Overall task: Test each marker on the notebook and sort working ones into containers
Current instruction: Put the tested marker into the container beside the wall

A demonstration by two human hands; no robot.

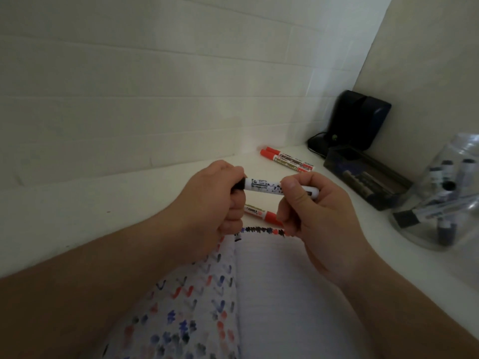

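I hold a white marker with a black cap (264,186) level above the open notebook (272,294). My left hand (212,203) grips the black cap end. My right hand (316,211) pinches the barrel near its other end. The notebook's left page is covered with red, blue and black test marks; a scribbled row runs along the top of the right page. Under my hands a red-capped marker (261,215) lies on the desk, partly hidden. Two red-capped markers (285,160) lie farther back near the wall.
A clear round container (440,203) with several dark-capped markers stands at the right. A dark rectangular tray (368,177) holding markers sits behind it. A black device with a cable (355,120) stands in the corner. White walls close in at the back and right.
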